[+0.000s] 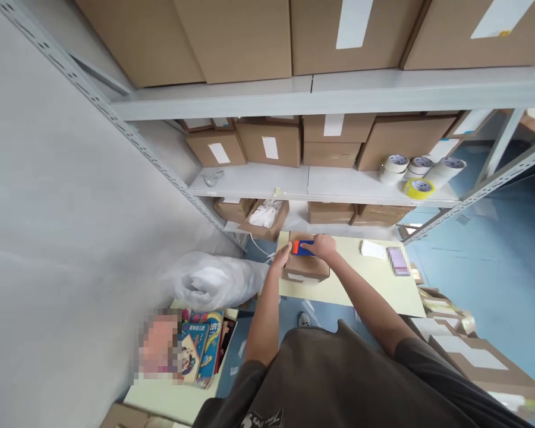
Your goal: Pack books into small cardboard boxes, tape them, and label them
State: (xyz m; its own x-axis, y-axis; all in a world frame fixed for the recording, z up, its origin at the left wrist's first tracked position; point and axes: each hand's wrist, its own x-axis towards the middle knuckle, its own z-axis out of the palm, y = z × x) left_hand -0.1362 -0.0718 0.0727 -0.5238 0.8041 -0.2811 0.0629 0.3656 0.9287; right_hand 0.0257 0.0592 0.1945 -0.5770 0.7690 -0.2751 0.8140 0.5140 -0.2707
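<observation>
A small cardboard box (307,268) sits on the pale yellow table (352,288), a white label on its near side. My right hand (323,246) is closed around a blue tape dispenser (304,248) with an orange end, which lies against the top of the box. At the box's left edge, my left hand (282,257) grips the side, its fingertips close to the orange end. Some of the left fingers are hidden behind the box edge.
Beyond the table stands a metal shelf (258,184) with cardboard boxes and several tape rolls (419,185). A plastic-wrapped roll (218,279) and picture books (200,345) are at left. More boxes (481,362) stand at lower right.
</observation>
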